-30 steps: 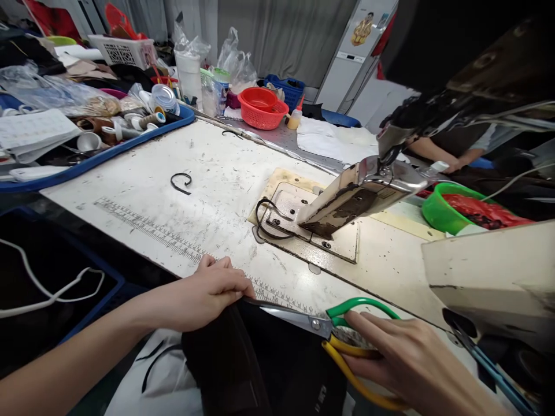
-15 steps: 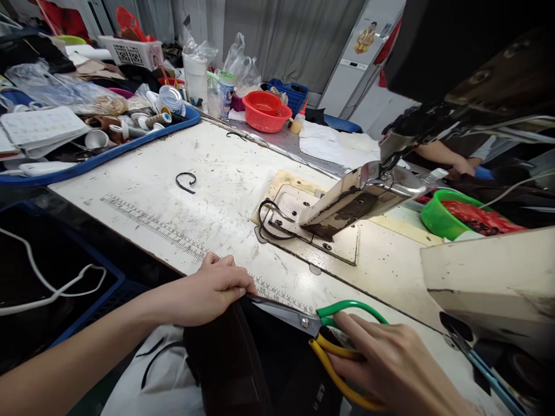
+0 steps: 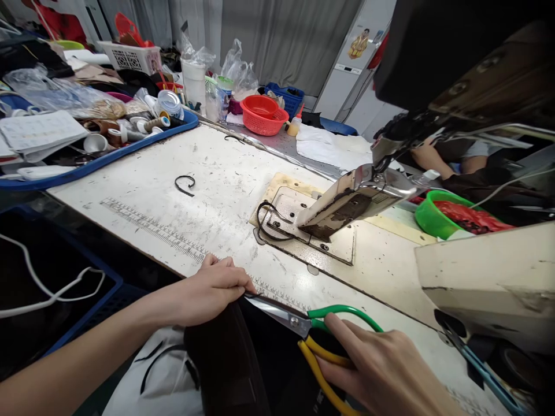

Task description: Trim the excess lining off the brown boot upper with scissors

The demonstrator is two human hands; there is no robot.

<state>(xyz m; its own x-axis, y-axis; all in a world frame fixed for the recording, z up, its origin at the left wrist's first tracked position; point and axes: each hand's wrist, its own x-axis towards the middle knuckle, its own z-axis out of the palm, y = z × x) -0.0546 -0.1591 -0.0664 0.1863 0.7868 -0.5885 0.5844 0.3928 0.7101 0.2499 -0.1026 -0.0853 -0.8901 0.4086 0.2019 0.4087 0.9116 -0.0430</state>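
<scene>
Scissors (image 3: 294, 322) with green and yellow handles sit in your right hand (image 3: 381, 365), blades (image 3: 272, 312) against the dark fabric (image 3: 229, 361) that your left hand (image 3: 212, 294) pinches by the table's (image 3: 143, 170) front edge. Beyond them stands a sewing machine (image 3: 336, 203).

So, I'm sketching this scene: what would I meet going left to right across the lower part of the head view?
White cord, left hand, scissors, right hand, blue tool.
</scene>
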